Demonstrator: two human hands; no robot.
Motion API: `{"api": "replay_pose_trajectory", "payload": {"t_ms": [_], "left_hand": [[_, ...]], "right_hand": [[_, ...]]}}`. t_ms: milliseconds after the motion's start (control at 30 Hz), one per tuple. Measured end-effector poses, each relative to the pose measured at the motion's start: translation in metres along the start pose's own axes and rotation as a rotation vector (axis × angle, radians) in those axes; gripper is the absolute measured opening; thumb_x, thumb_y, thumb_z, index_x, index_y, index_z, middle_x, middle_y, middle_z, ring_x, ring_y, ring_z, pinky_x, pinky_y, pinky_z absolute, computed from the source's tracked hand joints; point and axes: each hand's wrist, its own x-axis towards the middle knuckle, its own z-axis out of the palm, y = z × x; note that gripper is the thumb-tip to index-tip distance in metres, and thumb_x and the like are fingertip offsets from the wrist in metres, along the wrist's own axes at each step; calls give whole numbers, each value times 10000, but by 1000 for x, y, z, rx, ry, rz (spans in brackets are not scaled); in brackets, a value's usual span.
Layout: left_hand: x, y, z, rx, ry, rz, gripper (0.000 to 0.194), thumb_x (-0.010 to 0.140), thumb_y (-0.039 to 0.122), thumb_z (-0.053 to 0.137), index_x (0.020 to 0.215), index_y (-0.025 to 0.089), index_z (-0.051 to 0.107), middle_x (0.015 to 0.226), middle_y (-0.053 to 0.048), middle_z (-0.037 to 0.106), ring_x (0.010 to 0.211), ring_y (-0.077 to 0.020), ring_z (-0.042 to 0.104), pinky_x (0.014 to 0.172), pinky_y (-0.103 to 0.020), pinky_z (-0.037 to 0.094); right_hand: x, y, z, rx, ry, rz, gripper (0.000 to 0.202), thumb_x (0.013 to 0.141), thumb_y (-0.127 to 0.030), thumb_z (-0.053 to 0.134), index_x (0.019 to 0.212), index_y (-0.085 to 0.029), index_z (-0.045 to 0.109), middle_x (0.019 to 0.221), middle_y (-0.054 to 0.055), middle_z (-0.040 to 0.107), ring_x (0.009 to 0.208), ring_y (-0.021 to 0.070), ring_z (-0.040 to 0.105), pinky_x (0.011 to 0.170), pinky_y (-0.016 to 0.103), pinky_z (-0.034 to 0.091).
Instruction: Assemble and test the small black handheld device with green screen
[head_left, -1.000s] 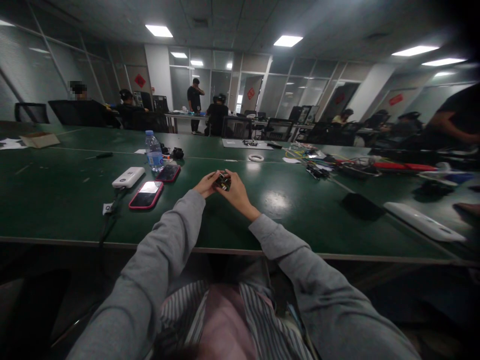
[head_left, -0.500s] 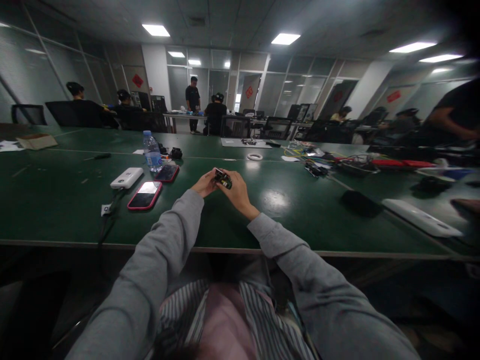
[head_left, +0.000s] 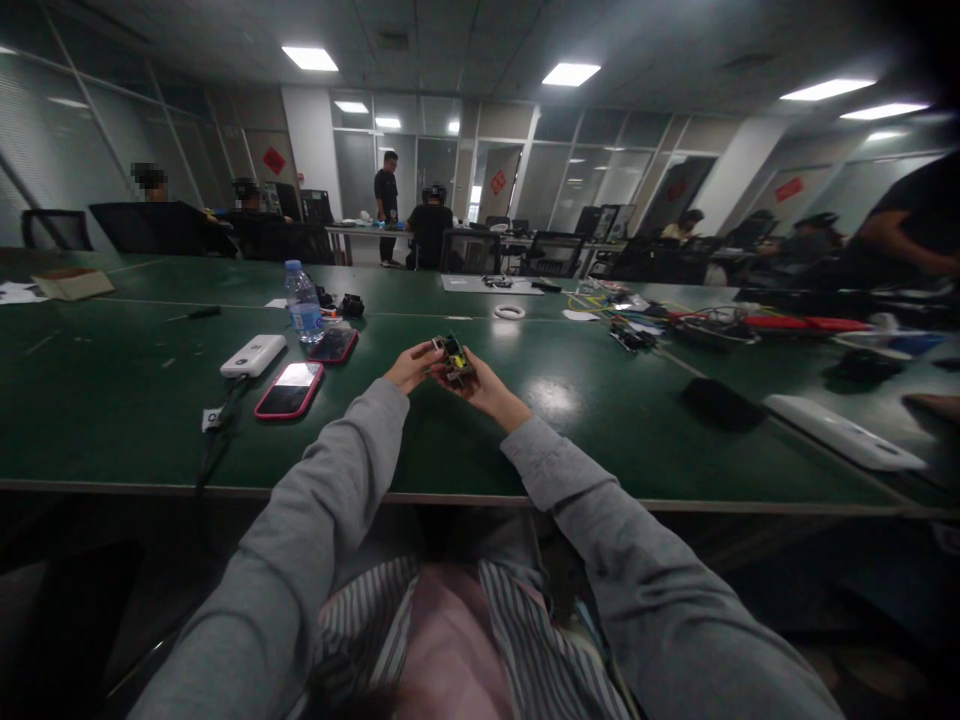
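Observation:
Between both hands, above the green table (head_left: 615, 440), is a small circuit board (head_left: 457, 358) with dark and yellow-green parts on it. My left hand (head_left: 412, 366) is closed on its left side, thumb near the top edge. From below and the right, my right hand (head_left: 484, 385) holds the same board, its fingers partly hidden underneath. Finer details of the board are too small to make out. To the left of my hands lie a phone in a pink case (head_left: 290, 390) and a second, dark phone (head_left: 334, 346).
A water bottle (head_left: 303, 303) stands behind the phones, beside a white power bank (head_left: 253, 356) with a cable. A white ring (head_left: 509, 313) lies farther back. Tangled wires (head_left: 637, 310) and a long white device (head_left: 844, 434) are at the right. Several people are in the background.
The circuit board has been turned so its yellow-green parts face up more. My right hand has shifted from over its right side to beneath it. The left hand has barely moved.

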Motion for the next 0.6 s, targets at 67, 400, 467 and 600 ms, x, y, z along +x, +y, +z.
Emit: {"api": "replay_pose_trajectory", "payload": {"t_ms": [67, 400, 467, 600], "left_hand": [[1, -1, 2, 4, 37, 32, 495, 597, 261, 816, 1049, 149, 649, 976, -78, 673, 840, -160, 628, 790, -312, 465], [-7, 0, 2, 242, -58, -187, 571, 672, 469, 739, 1159, 221, 574, 1208, -120, 617, 1083, -230, 592, 947, -394, 393], [-8, 0, 0, 284, -54, -213, 580, 685, 505, 716, 1171, 229, 559, 1258, -128, 589, 1102, -236, 584, 962, -402, 383], [-6, -2, -6, 317, -69, -245, 589, 699, 529, 693, 1170, 205, 553, 1257, -147, 587, 1079, -237, 599, 978, -403, 372]], "right_hand": [[-1, 0, 1, -97, -6, -85, 352, 853, -477, 554, 1007, -160, 573, 800, 57, 695, 746, 167, 678, 670, 310, 584], [-36, -36, -68, -399, 177, -62, 258, 735, -282, 716, 919, -148, 595, 780, 55, 684, 639, 127, 638, 583, 234, 549], [-57, -76, -116, -559, 421, -163, 277, 723, -284, 720, 929, -143, 601, 814, 70, 683, 648, 133, 631, 613, 252, 541], [-112, -166, -221, -1221, 1187, -317, 537, 689, -343, 740, 1145, -116, 570, 1052, 181, 648, 887, 214, 615, 771, 345, 478]]}}
